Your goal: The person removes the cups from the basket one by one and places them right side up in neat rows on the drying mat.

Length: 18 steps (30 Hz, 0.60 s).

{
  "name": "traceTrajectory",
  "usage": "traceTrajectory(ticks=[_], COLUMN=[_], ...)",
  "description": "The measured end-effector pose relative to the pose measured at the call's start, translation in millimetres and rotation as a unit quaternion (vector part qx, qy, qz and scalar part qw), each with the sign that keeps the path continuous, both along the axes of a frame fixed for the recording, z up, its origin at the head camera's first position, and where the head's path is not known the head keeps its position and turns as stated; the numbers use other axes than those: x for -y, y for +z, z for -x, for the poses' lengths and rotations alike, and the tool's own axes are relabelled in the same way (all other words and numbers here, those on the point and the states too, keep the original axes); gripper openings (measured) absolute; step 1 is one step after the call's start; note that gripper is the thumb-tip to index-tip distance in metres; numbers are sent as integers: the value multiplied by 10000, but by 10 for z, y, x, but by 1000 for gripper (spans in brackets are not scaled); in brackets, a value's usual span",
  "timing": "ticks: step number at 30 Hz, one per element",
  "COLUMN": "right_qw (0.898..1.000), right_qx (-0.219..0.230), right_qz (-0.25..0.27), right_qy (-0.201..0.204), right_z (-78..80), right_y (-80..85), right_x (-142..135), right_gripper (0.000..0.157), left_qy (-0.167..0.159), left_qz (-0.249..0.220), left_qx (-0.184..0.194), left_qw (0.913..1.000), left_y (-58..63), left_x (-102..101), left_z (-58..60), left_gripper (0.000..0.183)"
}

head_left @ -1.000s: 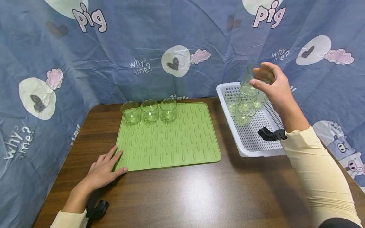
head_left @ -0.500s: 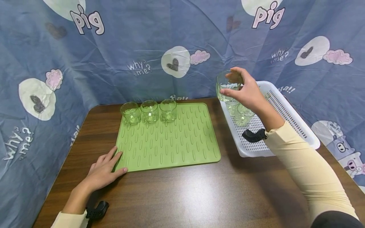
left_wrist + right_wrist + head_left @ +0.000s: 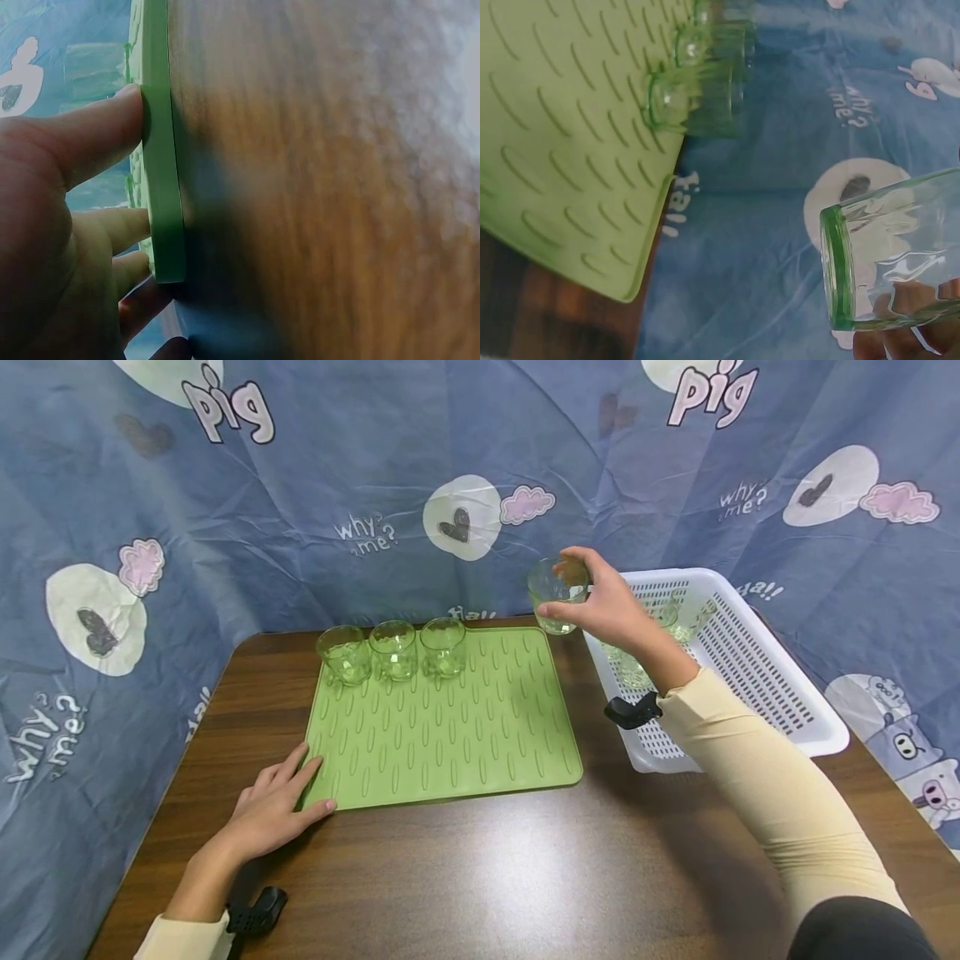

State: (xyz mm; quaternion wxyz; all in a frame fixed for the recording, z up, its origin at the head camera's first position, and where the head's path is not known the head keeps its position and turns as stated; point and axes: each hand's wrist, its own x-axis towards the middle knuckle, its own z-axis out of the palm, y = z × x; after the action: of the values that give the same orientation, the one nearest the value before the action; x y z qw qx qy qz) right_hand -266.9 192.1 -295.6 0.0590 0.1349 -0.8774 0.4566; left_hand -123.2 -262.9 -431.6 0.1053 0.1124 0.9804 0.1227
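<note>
My right hand [image 3: 603,606] grips a clear greenish drinking glass [image 3: 553,597] between thumb and fingers, raised near the far right corner of the green mat [image 3: 442,735]. In the right wrist view the glass [image 3: 892,251] shows its thick green base. My left hand [image 3: 273,810] lies with fingers spread at the mat's near left corner; in the left wrist view its thumb and fingertips touch the mat's edge [image 3: 161,180]. Three similar glasses stand upright in a row along the mat's back edge: a left one [image 3: 345,657], a middle one [image 3: 393,652] and a right one [image 3: 443,649].
A white perforated plastic basket [image 3: 806,727] stands on the right of the brown wooden table [image 3: 480,877]. Glasses [image 3: 630,670] sit inside it, partly hidden behind my right forearm. A blue printed cloth [image 3: 300,485] hangs right behind the table.
My right hand has carried the glass leftward from above the basket to the mat's far right corner, lowering it slightly. My left hand and the three glasses on the mat have stayed put.
</note>
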Motion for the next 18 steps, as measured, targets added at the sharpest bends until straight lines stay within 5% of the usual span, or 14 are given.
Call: traceTrajectory(ticks=[18], right_qw=[9926], right_qx=[850], right_qz=[744], right_qy=[-452], right_z=[342], right_y=[-230], right_x=[344], right_gripper=[88], left_qy=[-17], left_qz=[6], left_qx=[-12], left_qw=[10000], left_y=[-14], left_x=[16], left_z=[20], left_gripper=[83])
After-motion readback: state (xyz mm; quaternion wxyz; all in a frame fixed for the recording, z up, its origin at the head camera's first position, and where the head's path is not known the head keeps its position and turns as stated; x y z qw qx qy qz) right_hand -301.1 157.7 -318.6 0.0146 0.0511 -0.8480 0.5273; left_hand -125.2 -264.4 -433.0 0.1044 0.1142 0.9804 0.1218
